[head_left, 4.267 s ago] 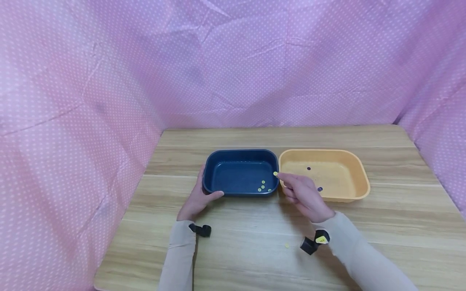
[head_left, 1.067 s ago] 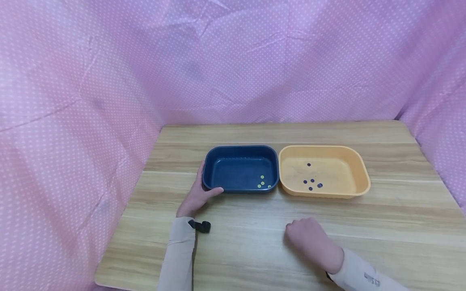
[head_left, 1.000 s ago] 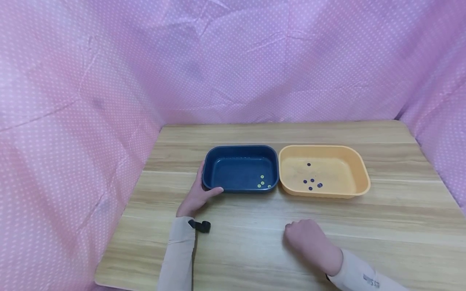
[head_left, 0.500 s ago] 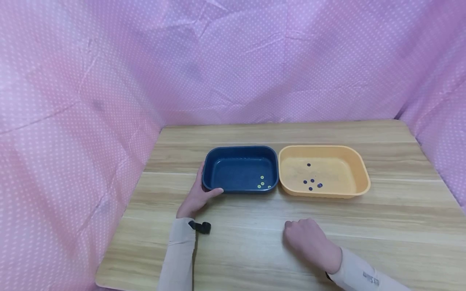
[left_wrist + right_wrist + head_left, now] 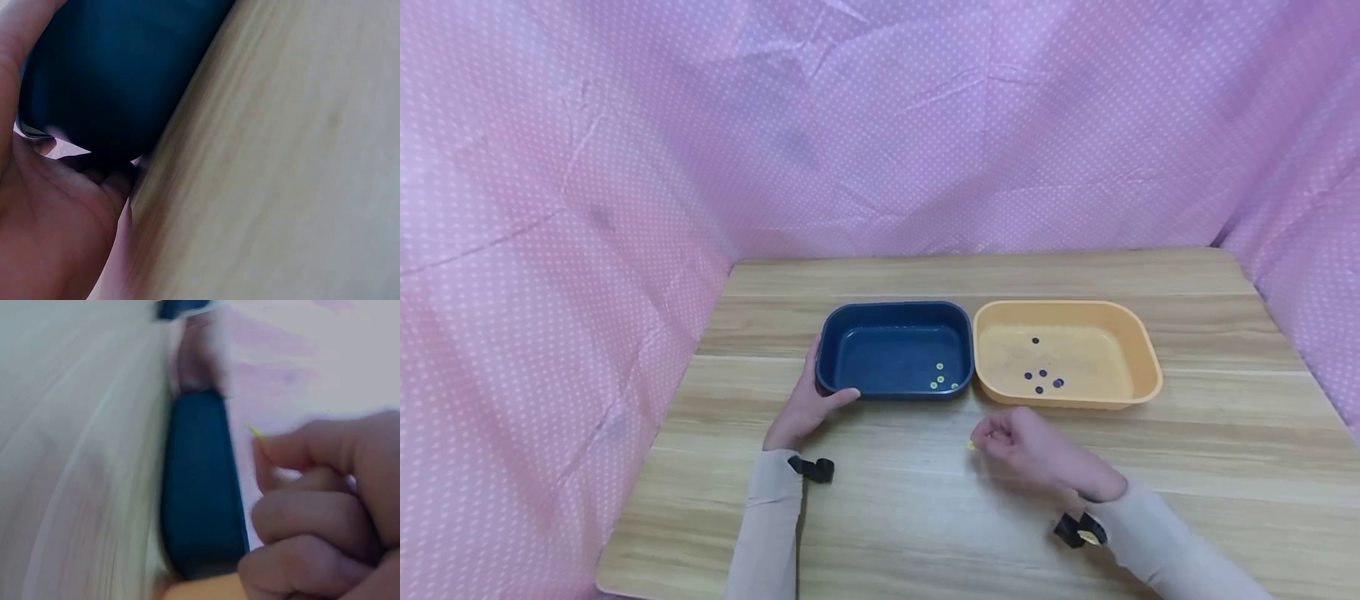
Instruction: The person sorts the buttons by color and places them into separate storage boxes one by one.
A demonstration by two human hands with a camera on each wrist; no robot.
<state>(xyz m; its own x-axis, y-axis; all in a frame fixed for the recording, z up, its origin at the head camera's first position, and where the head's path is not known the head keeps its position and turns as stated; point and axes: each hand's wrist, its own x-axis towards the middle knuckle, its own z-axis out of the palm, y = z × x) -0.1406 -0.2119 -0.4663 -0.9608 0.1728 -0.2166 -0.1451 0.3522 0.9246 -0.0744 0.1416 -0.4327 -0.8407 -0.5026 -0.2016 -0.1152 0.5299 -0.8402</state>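
My left hand [image 5: 805, 408] grips the left end of a dark blue plastic bin [image 5: 880, 358], its thumb along the front rim and its fingers round the side. In the left wrist view those fingers reach under the bin's corner. Several small yellow buttons [image 5: 941, 379] lie inside, near the right front corner. My right hand [image 5: 1026, 446] is in front of the two bins and pinches a yellow button [image 5: 255, 432] between thumb and index finger, the other fingers curled in. Only the button's thin edge shows in the right wrist view.
A light orange bin [image 5: 1097, 362] stands close against the blue bin's right side, with several dark purple buttons [image 5: 1042, 373] on its floor. Both are on a wooden table [image 5: 880, 525]. Pink dotted cloth [image 5: 880, 125] hangs behind and at the sides.
My right hand has moved from low over the table up toward the bins, now with a yellow button showing at its fingertips. My left hand has stayed on the blue bin.
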